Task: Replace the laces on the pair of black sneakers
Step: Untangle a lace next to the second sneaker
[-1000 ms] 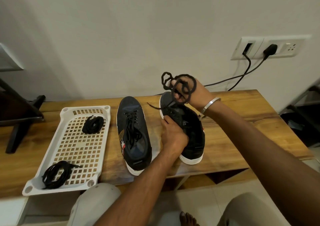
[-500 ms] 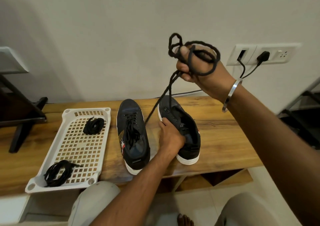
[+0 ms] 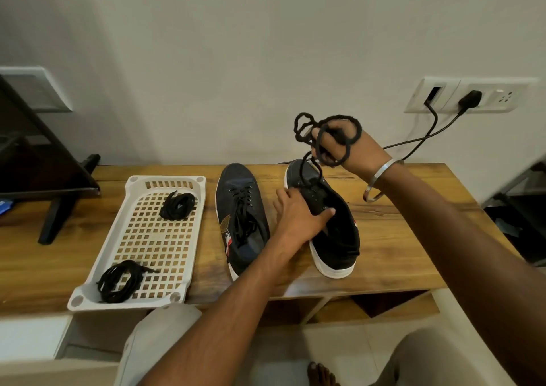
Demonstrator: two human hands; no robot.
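Fingers of the right hand [image 3: 351, 149] curl round the looped black lace [image 3: 325, 137], raised at 12 o'clock above the right black canvas sneaker [image 3: 334, 232] on the wooden worktop [image 3: 399, 238]; the left hand [image 3: 298, 217] grips its tongue.

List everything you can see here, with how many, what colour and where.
sneakers: two, black with white soles, side by side on the table
pulled lace: one, black, bunched in the right hand
lace bundles: two, black, in the tray
tray: one, white, left of the sneakers
table: one, brown wood
wall socket: one, white, black plug in it
bangle: one, silver, right wrist
left hand: holds the right-side sneaker
right hand: raised, gripping the lace
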